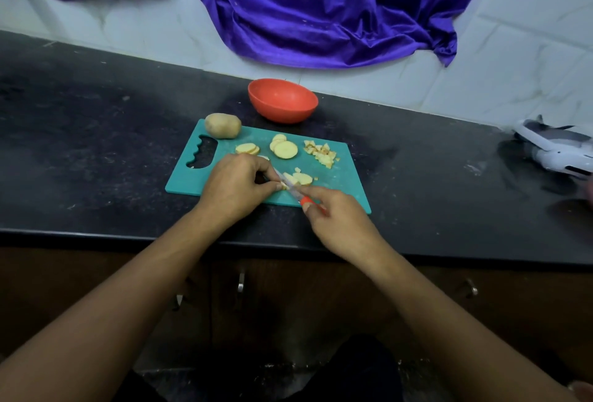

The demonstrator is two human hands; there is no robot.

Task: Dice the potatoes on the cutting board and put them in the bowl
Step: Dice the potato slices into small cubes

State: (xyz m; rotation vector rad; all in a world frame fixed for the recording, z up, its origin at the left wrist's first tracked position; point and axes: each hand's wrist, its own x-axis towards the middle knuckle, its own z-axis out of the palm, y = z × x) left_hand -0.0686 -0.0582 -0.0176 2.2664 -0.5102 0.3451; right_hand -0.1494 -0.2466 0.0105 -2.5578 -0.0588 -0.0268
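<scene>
teal board (345, 160) carries all the work so far: one pile of dice (321, 153) at its far right, loose slices (285, 149) in the middle, and a whole potato (223, 125) uncut at the far left corner. the bowl (282, 111) sits just beyond the board, and no potato shows in it from this angle. that reads as under halfway for you, with slices to dice, a whole potato to start, and every transfer still to do. your right hand (337, 222) is wrapped round the orange handle of the knife (296, 193), its blade angled up and left. your left hand (234, 183) has its fingers curled down, pinching a small piece (283, 186) right against the blade. the half-cut slice (302, 178) lies just on the blade's far side.
</scene>
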